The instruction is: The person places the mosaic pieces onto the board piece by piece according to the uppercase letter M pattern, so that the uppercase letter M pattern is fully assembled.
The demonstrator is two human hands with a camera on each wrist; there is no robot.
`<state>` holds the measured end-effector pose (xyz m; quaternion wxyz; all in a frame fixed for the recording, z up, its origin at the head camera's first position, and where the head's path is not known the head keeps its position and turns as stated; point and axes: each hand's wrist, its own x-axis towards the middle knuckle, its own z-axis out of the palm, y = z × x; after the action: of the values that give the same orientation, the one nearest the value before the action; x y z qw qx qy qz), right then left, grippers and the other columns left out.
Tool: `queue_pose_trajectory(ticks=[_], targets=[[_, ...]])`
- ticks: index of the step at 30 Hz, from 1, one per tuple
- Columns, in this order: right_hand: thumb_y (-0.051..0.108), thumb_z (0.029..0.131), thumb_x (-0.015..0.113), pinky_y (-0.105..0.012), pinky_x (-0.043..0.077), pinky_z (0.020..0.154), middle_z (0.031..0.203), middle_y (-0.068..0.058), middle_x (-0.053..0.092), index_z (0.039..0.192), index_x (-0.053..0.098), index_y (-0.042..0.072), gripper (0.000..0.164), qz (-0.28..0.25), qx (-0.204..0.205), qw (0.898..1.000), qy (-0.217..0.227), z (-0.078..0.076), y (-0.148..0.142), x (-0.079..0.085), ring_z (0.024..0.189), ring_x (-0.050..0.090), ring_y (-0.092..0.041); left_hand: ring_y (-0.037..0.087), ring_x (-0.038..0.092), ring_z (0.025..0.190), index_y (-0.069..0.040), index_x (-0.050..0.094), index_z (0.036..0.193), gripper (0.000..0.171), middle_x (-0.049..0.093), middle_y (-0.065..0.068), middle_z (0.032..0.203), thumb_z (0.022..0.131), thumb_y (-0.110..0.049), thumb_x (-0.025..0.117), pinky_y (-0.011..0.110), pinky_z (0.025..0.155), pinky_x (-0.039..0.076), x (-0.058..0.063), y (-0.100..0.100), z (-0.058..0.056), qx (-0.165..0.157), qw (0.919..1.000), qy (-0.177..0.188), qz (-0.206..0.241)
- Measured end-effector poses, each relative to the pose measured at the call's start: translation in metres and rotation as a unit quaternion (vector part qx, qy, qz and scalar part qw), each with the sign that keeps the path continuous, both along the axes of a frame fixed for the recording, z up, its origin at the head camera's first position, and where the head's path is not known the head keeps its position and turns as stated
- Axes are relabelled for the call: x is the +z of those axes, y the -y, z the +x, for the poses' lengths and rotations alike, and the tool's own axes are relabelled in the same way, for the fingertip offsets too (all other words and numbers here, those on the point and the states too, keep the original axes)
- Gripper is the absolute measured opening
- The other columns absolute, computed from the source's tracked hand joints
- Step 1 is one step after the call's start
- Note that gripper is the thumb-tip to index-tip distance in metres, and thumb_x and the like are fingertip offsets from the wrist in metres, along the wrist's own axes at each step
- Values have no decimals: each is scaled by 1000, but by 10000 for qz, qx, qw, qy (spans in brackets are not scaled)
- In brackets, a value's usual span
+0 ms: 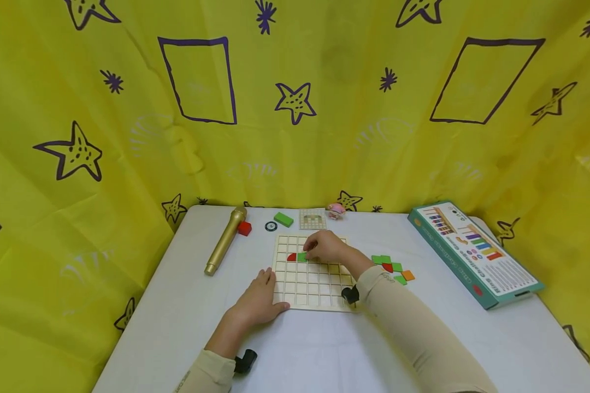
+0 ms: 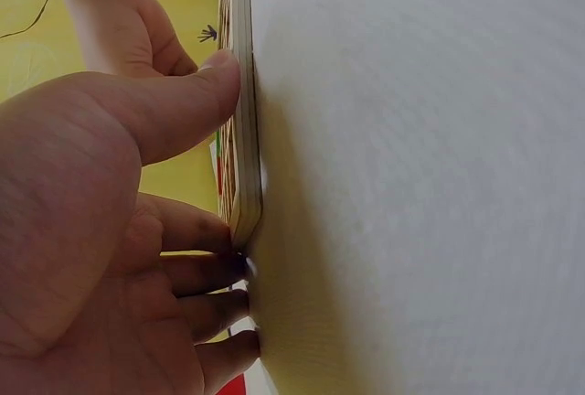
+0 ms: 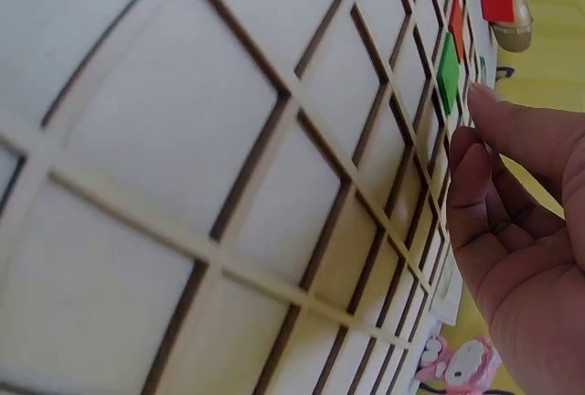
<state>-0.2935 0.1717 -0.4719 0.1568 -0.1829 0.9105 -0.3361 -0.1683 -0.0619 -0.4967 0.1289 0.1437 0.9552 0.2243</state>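
A pale wooden grid board (image 1: 295, 300) lies on the white table. In its upper left cells sit a red quarter-round tile (image 1: 292, 257) and, just right of it, a green square tile (image 1: 302, 257). My right hand (image 1: 326, 246) hovers over the board beside the green tile. In the right wrist view its thumb and bent fingers (image 3: 473, 176) stand slightly apart with nothing visible between them. My left hand (image 1: 258, 300) rests at the board's lower left corner. Its thumb lies along the near edge and its extended fingers (image 2: 215, 313) touch the left side.
Loose green, red and orange tiles (image 1: 397, 267) lie right of the board. Beyond them is a teal game box (image 1: 472, 256). A gold microphone (image 1: 226, 240) and red cube (image 1: 245, 228) lie left. Behind the board are a green block (image 1: 283, 219), round disc (image 1: 271, 226), pattern card (image 1: 312, 219) and pink figurine (image 1: 336, 210).
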Motion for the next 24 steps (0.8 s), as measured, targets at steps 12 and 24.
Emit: queue_pose_trajectory(ticks=[12,24], targets=[[14,92,74,-35,52,77,93,0,72,103,77,6,13,1,-411,9992,11,2,-49,10,86,62,-17,41,21,149,9,32,152,91,25,23,162,90,-43,74,53,117,29,-4,0,-1,-18,10000,-67,-18],[14,93,73,-34,52,78,100,-6,71,107,75,3,18,203,-886,9957,155,12,-108,23,89,58,-24,41,21,149,10,32,152,90,26,24,161,91,-41,74,52,117,28,2,0,1,-57,10000,-73,2]])
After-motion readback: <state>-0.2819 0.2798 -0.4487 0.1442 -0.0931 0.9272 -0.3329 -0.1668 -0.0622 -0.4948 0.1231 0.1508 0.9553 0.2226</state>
